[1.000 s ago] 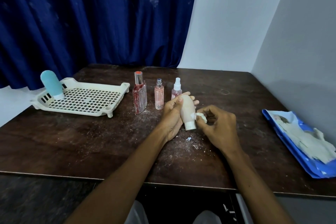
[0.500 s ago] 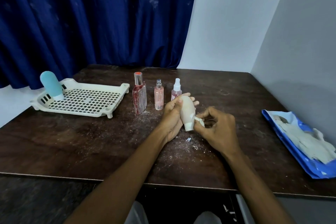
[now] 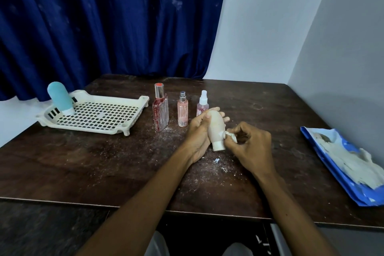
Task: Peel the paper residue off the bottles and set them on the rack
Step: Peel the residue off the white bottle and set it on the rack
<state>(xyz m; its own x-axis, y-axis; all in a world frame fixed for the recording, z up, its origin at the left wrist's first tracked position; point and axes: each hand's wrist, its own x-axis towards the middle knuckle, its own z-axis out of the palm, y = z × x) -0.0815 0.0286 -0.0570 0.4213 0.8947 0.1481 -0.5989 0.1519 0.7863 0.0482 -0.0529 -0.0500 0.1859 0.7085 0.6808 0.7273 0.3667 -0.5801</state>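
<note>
Head view showed the left hand (image 3: 198, 133) with its grip clamped round the cream bottle (image 3: 216, 127), cap-down over the tabletop (image 3: 104, 162), while the right hand (image 3: 251, 147) pinched a paper scrap (image 3: 229, 135) near its neck; it looked light, smooth, likely slippery, best held mid-body

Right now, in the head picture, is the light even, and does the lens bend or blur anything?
Head view: dim, soft light, with a faint shadow on the grey wall at right; wide-angle bending tilts the curtain edge and wall corner; the left hand holding the cream bottle and the right hand pinching the paper residue look sharp, without motion blur.
</note>
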